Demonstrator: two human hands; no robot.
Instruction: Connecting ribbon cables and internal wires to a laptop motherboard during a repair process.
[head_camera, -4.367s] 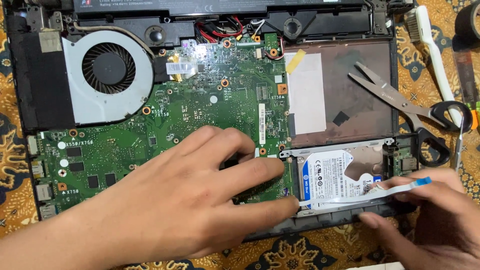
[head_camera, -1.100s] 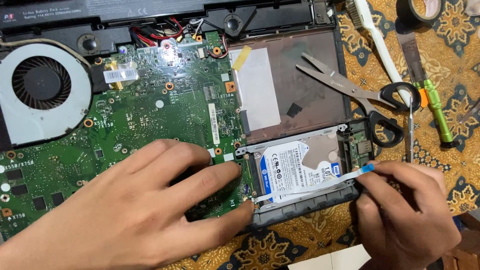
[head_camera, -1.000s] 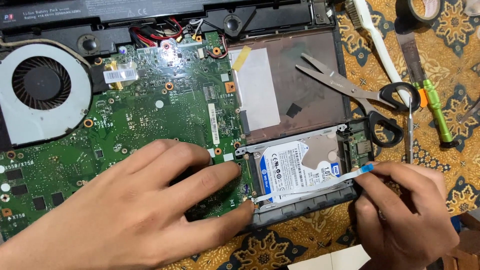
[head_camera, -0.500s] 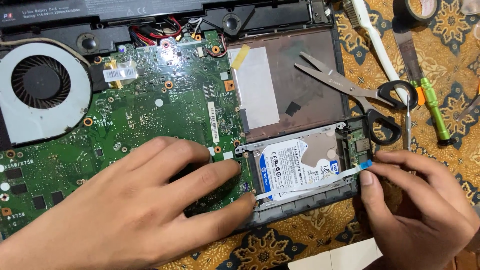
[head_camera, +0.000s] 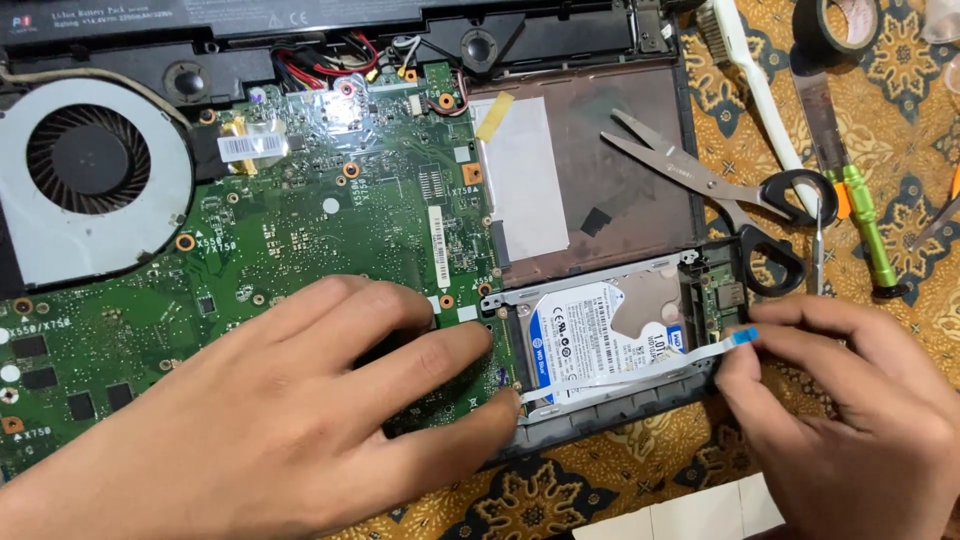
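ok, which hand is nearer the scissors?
Right. The right hand pinches the ribbon cable's blue tip just below the scissors handles; the left hand lies flat on the green board, well left of them.

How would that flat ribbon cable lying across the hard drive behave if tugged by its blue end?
The ribbon cable looks thin and floppy, so it would probably bend rather than push. Its blue tip, pinched by the right hand, seems easy to crease. It probably weighs almost nothing.

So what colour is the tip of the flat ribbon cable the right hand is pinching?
Blue, on a white ribbon cable, clearest in the head view by the right hand.
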